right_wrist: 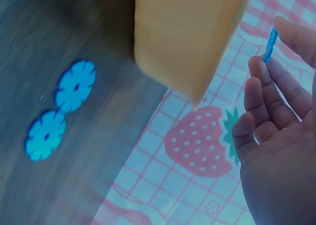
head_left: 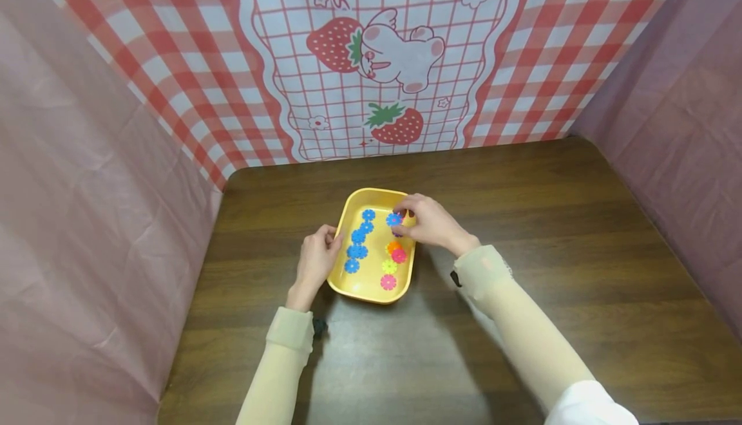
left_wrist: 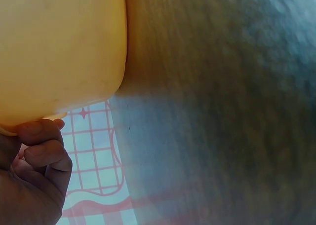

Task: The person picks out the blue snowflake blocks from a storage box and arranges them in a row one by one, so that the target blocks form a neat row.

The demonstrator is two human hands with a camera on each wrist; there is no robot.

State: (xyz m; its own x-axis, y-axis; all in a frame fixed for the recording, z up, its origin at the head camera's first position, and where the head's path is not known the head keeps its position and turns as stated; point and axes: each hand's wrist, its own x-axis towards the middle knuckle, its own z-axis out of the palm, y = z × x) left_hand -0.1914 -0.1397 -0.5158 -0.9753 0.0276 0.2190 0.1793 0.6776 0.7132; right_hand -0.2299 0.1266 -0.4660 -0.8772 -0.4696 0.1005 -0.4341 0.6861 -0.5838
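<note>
Head view shows the left hand point(head_left: 315, 257) gripping the rim of the tray point(head_left: 371, 284), and the right hand point(head_left: 431, 222) over its far right, pinching a blue disc point(right_wrist: 270, 46) by its edge. That slim grip could slip; a tug on the rim might jumble the blue row point(head_left: 358, 236) inside. Right wrist view shows two loose discs point(right_wrist: 76, 87) on the table point(head_left: 551, 232), where a dipping wrist could sweep them. Raised walls call for lifting out; table stretches widest rightward.
</note>
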